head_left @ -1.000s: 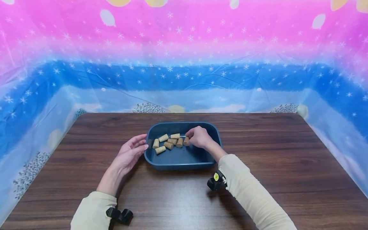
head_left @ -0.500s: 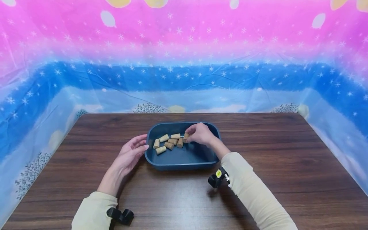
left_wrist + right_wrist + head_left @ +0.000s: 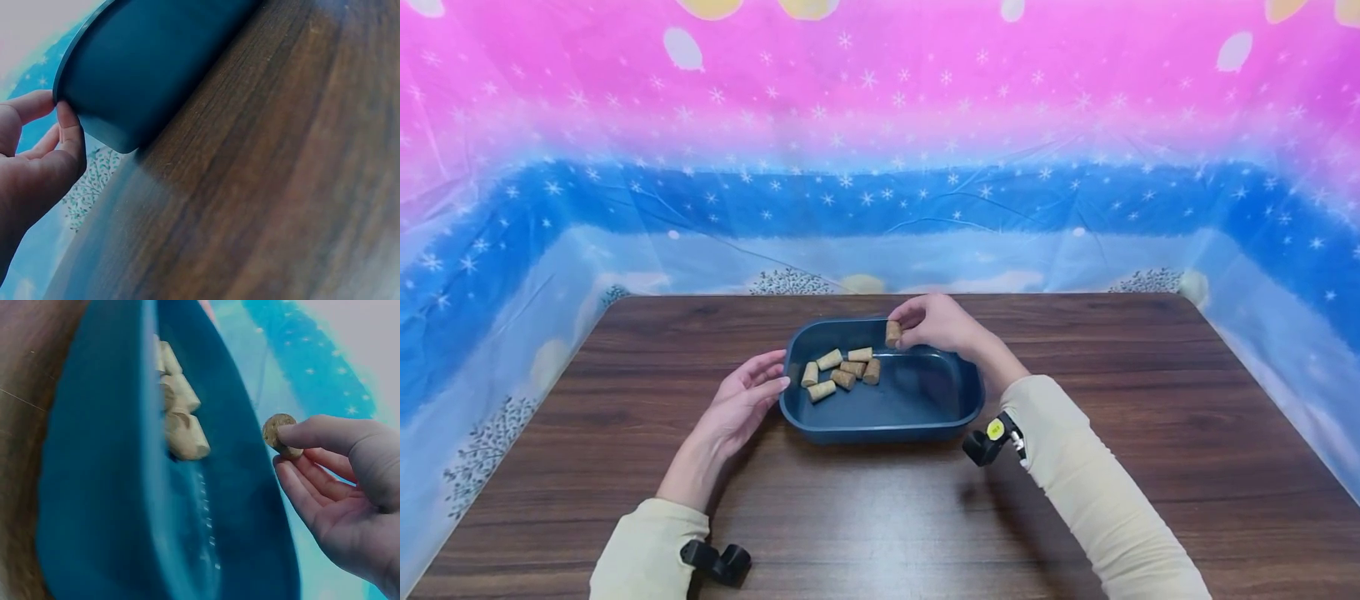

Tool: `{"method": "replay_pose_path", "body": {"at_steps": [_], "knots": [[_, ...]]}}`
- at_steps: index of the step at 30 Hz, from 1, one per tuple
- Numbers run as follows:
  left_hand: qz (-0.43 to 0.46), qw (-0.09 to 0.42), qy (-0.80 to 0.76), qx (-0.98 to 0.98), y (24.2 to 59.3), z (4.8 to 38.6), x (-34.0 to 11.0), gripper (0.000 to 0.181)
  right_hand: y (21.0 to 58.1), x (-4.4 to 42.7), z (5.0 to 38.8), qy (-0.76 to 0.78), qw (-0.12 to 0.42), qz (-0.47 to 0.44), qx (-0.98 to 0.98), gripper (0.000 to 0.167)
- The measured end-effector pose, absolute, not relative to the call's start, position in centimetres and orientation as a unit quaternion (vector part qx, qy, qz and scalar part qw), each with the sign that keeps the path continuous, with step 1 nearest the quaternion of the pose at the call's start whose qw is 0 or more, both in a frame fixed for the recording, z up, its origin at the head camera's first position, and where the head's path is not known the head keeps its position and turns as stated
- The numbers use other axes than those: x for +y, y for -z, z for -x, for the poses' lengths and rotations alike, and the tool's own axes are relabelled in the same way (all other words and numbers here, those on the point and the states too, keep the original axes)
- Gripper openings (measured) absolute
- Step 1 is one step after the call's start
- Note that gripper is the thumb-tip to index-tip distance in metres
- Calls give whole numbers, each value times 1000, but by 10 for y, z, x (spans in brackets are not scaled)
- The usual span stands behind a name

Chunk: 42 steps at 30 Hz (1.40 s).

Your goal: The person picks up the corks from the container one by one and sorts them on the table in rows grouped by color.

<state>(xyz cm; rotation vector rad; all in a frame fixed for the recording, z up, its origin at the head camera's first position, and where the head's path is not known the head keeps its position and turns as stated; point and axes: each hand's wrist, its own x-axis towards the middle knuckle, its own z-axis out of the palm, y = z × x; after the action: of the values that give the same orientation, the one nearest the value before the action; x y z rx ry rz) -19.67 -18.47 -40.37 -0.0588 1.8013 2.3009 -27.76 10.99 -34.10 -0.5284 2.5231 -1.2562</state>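
My right hand (image 3: 943, 323) pinches a brown wine cork (image 3: 892, 333) between thumb and fingers, above the far rim of a dark blue-grey plastic tub (image 3: 880, 429). In the right wrist view the held cork (image 3: 279, 429) shows its round end under the thumb. Several light and brown corks (image 3: 822, 391) lie loosely grouped in the tub's left half. My left hand (image 3: 748, 400) rests its fairly straight fingers and thumb against the tub's left end. The left wrist view shows those fingertips touching the tub (image 3: 150, 56) near its rim.
The tub stands on a dark wood-grain table (image 3: 1112, 400). A pink and blue snowflake cloth (image 3: 880, 200) hangs behind and along both sides. Small black devices sit at the left cuff (image 3: 715, 562) and the right cuff (image 3: 988, 437).
My right hand has lifted the brown cork from beside the others up and back to the tub's far rim. The left hand and the other corks have stayed nearly still.
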Motion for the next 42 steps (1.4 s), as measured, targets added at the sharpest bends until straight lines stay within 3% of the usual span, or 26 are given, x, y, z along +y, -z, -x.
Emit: {"method": "replay_pose_path", "body": {"at_steps": [20, 32, 42], "knots": [[26, 110, -780, 616, 403, 196, -185, 55, 327, 195, 287, 471, 123, 146, 861, 40], [21, 109, -781, 614, 405, 197, -185, 55, 362, 248, 291, 458, 139, 100, 872, 43], [22, 104, -784, 611, 406, 197, -185, 53, 396, 259, 290, 467, 142, 74, 870, 49]]}}
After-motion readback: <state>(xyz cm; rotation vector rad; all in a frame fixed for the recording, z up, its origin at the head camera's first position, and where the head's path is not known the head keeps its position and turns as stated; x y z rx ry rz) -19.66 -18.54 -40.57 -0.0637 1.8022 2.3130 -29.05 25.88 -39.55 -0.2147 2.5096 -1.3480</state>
